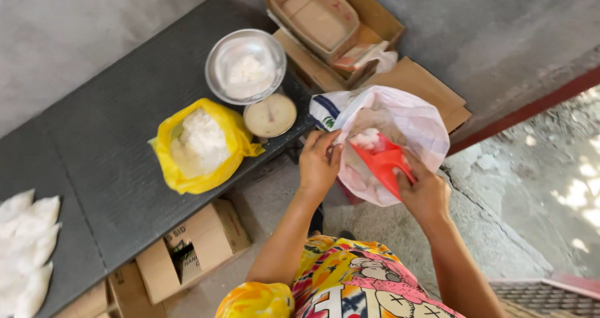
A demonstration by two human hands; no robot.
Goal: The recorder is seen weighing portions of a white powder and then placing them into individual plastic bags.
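A large white sack [409, 121] stands open on the floor beside the dark table [94, 143], with white powder lumps inside. My left hand [319, 162] pinches the sack's rim and holds it open. My right hand [425, 193] grips a red plastic scoop [382, 162], which reaches into the sack and carries some white lumps. On the table stands a weighing scale [270, 115] with a metal bowl [245, 66] of white powder on top. A yellow plastic bag [200, 146] full of white powder sits next to the scale.
Several small filled white packets [28, 249] lie at the table's left end. Open cardboard boxes [325, 24] sit behind the sack, and more boxes [190, 249] stand under the table. A red-edged step [531, 109] runs along the right.
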